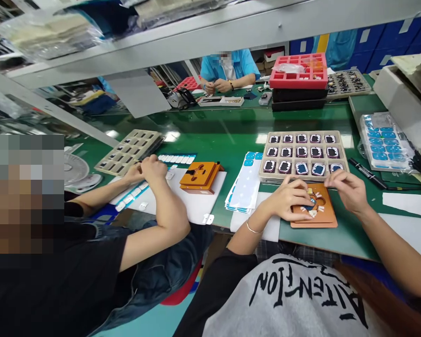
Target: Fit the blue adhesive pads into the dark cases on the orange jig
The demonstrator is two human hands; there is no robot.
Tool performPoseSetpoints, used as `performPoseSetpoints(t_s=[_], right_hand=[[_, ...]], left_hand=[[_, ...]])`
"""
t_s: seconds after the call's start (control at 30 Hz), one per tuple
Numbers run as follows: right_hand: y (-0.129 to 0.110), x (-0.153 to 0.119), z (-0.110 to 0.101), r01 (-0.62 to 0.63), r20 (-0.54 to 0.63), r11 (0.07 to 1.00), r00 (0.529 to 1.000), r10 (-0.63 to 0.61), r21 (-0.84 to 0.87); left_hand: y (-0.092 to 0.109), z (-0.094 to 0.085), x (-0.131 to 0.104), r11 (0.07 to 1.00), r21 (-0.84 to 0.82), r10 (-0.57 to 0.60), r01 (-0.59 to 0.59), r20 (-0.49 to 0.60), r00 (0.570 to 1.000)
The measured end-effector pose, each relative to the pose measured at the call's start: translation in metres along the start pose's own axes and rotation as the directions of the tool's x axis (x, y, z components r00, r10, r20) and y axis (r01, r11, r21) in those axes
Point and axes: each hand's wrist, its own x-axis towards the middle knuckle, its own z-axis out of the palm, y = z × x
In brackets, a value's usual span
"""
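Note:
My left hand [290, 200], with a thin bracelet at the wrist, lies over an orange fixture plate [328, 216] on the bench in front of me. Its fingers curl round a small dark blue piece [309, 204] on that plate; most of the piece is covered. Several small white bits sit around it on the plate. Above the plate's right edge, my right hand [347, 189] has thumb and fingertips drawn together; anything between them is too small to make out. Just behind both hands stands a beige tray [305, 176] holding several square watch-like housings.
Left of my hands lie white sheets with blue stickers [245, 187]. A black marker [366, 173] and a clear box of blue pieces [386, 142] are to the right. A co-worker's hands [150, 168] work beside another orange fixture [200, 175]. Red trays [298, 82] stand behind.

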Motion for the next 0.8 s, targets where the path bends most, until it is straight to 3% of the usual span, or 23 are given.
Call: performPoseSetpoints(t_s=[0.1, 0.23, 0.4, 0.63, 0.8], right_hand=[[-0.009, 0.002, -0.002, -0.225, 0.126, 0.901, 0.973, 0.192, 0.37], [-0.018, -0.001, -0.005, -0.339, 0.204, 0.767, 0.941, 0.271, 0.544], [-0.023, -0.012, -0.009, -0.439, 0.174, 0.71, 0.892, 0.416, 0.551], [-0.029, -0.023, -0.012, -0.455, 0.198, 0.629, 0.877, 0.437, 0.63], [-0.03, -0.026, -0.013, -0.49, 0.18, 0.604, 0.847, 0.499, 0.629]], left_hand=[[0.002, 0.001, -0.001, 0.991, 0.124, 0.066, -0.057, -0.068, 0.996], [0.004, 0.007, -0.004, 0.958, 0.237, 0.195, -0.16, -0.132, 0.972], [-0.001, 0.012, -0.005, 0.98, 0.136, 0.16, -0.145, -0.106, 0.981], [0.001, 0.009, -0.002, 0.983, 0.08, 0.176, -0.164, -0.168, 0.97], [0.002, 0.008, -0.003, 0.988, 0.09, 0.134, -0.124, -0.126, 0.983]])
